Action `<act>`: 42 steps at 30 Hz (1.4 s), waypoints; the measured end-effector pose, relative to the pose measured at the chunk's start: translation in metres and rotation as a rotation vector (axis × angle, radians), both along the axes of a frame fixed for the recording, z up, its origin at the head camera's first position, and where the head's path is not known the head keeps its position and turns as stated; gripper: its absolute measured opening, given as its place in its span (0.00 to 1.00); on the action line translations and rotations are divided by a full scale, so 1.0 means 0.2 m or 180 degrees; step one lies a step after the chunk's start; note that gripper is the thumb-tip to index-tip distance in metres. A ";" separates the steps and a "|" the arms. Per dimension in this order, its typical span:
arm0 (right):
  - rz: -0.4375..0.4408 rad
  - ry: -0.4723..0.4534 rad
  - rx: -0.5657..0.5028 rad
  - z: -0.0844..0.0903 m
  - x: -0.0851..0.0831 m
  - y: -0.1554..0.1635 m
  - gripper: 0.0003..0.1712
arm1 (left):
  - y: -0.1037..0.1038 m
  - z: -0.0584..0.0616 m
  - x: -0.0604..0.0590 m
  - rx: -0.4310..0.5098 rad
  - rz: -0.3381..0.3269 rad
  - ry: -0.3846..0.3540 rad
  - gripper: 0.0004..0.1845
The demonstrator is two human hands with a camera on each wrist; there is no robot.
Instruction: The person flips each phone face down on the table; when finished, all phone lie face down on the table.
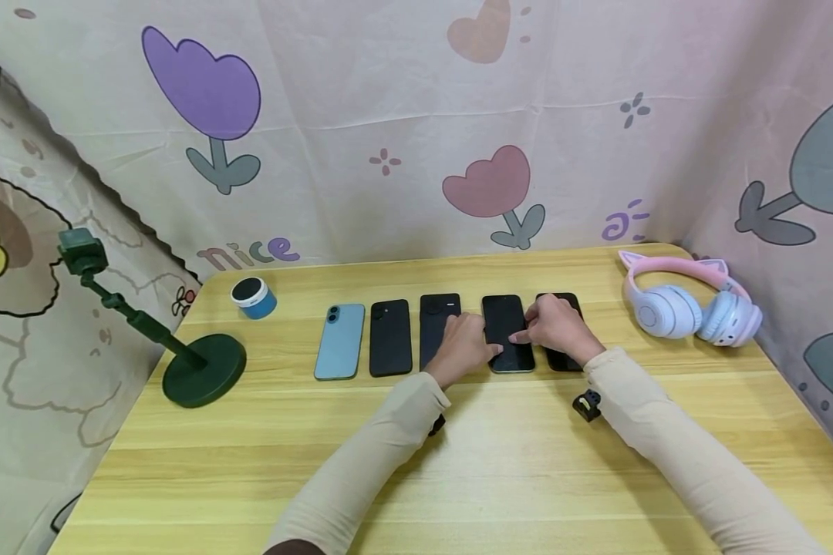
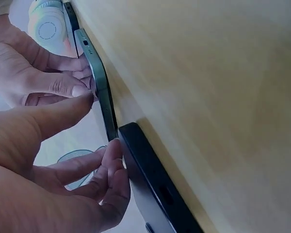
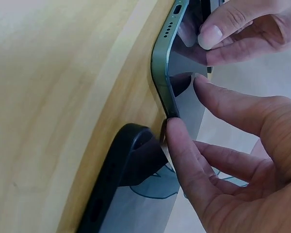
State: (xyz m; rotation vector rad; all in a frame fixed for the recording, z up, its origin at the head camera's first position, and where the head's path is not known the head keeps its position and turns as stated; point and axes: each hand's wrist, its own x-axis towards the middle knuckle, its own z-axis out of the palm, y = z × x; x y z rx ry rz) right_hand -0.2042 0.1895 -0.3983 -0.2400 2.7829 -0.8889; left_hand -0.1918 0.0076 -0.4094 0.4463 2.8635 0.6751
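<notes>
My left hand (image 1: 461,343) and right hand (image 1: 558,327) are both at a dark-screened smartphone (image 1: 503,317), lying face up. Its greenish edge (image 3: 160,65) shows in the right wrist view. The left thumb lies over the screen, with that hand's fingers at the phone's left side. From the other side, the right thumb reaches onto the glass while a fingertip presses the edge. A black phone (image 1: 439,308) with a camera bump lies under the left hand. Another dark phone (image 1: 564,362) is partly hidden beneath the right hand.
Further left in the row lie a black phone (image 1: 390,339) and a light-blue phone (image 1: 340,343). A green stand (image 1: 204,370) and a blue-and-white jar (image 1: 255,301) are at the left. Pink-and-blue cat-ear headphones (image 1: 673,312) rest at the right. Printed curtains (image 1: 361,69) hang behind the table.
</notes>
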 end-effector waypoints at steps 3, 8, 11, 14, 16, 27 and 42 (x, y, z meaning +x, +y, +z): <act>-0.0006 -0.0019 -0.0016 0.00 0.00 0.00 0.24 | 0.00 0.00 0.00 0.0051 0.0034 -0.0021 0.23; -0.0017 -0.0054 -0.0051 0.00 0.00 -0.01 0.22 | -0.01 0.01 0.00 0.0066 0.0074 -0.0008 0.22; -0.0032 -0.0079 -0.0118 0.00 0.00 0.00 0.21 | -0.01 0.01 0.00 0.0111 0.0149 0.0002 0.20; -0.0078 -0.0131 -0.0233 0.00 0.00 0.00 0.20 | -0.02 0.02 0.00 0.0217 0.0217 0.0025 0.20; -0.0120 -0.0180 -0.0324 0.00 0.00 0.00 0.18 | -0.02 0.02 0.00 0.0289 0.0241 0.0043 0.20; -0.0200 -0.0400 -0.0580 -0.01 0.00 0.00 0.36 | -0.05 0.03 0.02 0.0595 0.0353 -0.0156 0.13; -0.0160 -0.0462 -0.0634 -0.01 0.00 -0.02 0.36 | -0.09 0.05 0.03 0.0906 0.0609 -0.0491 0.26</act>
